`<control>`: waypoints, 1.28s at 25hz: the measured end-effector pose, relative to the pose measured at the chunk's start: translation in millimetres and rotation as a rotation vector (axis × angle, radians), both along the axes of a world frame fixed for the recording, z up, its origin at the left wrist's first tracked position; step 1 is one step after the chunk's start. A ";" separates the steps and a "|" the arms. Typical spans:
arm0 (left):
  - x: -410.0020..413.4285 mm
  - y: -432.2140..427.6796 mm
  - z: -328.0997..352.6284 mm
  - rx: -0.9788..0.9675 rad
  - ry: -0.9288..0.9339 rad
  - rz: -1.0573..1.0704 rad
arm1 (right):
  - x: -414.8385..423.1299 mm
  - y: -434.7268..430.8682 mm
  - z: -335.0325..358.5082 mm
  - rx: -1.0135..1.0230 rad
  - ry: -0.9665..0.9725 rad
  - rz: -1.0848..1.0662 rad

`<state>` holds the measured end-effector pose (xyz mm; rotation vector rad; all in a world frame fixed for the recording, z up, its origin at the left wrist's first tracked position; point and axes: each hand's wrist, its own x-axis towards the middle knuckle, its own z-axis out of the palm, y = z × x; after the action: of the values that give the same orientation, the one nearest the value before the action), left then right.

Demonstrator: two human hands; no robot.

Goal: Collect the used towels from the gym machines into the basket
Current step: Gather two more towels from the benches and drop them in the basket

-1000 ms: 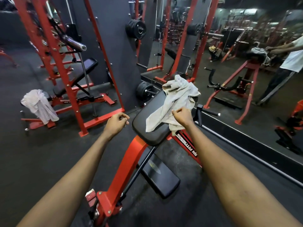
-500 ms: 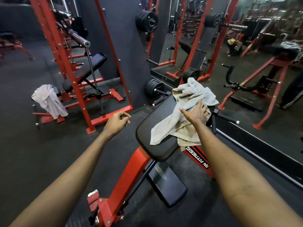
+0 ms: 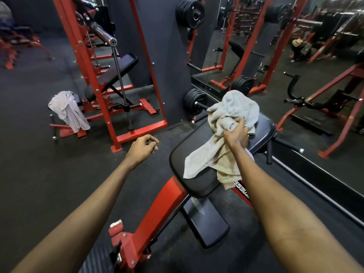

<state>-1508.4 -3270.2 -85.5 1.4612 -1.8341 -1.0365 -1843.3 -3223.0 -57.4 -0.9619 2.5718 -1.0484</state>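
Right hand (image 3: 237, 134) grips a bunched grey towel (image 3: 234, 107), fingers curled round a fistful of cloth; towel lies on the upper end of the black bench pad (image 3: 185, 156), one tail trailing down the pad, another hanging over its right edge; left hand (image 3: 142, 147) hangs over the dark floor (image 3: 39, 174) left of the bench, fingers loosely curled, holding nothing; white lettering on the red frame (image 3: 157, 209) under the pad shows just below the towel, upside down, mostly covered by cloth and forearm, not readable as a word; second towel (image 3: 67, 109), white with thin stripes, drapes over the low end of another bench (image 3: 116, 71) inside the red rack (image 3: 94, 85), far left; barbell (image 3: 102, 34) on the rack; weight plates (image 3: 195, 102) near the wall; mirror (image 3: 295, 56) to the right.
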 end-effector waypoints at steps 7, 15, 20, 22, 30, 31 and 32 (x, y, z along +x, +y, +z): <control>72.5 43.8 19.9 -0.046 -0.006 0.130 | 107.0 10.4 13.0 -0.123 -0.030 0.278; 257.5 152.3 36.4 -0.075 0.018 0.393 | 280.6 47.2 27.7 -0.150 -0.103 0.527; 373.3 236.2 33.2 -0.083 0.018 0.522 | 404.7 92.4 13.9 -0.159 -0.144 0.718; 412.1 267.8 33.7 -0.078 0.011 0.574 | 449.6 111.6 5.5 -0.160 -0.150 0.760; 524.0 331.4 28.1 -0.072 0.052 0.780 | 585.1 133.5 0.0 -0.066 -0.184 0.934; 534.2 331.5 27.0 -0.072 0.053 0.794 | 599.0 129.4 1.4 -0.066 -0.180 0.944; 543.7 330.6 25.8 -0.067 0.056 0.806 | 612.9 124.9 2.8 -0.069 -0.182 0.955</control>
<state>-964.7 -2939.6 -59.7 1.8563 -1.0408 -0.5858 -1230.3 -3098.1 -54.5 -1.7355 1.5767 -0.8538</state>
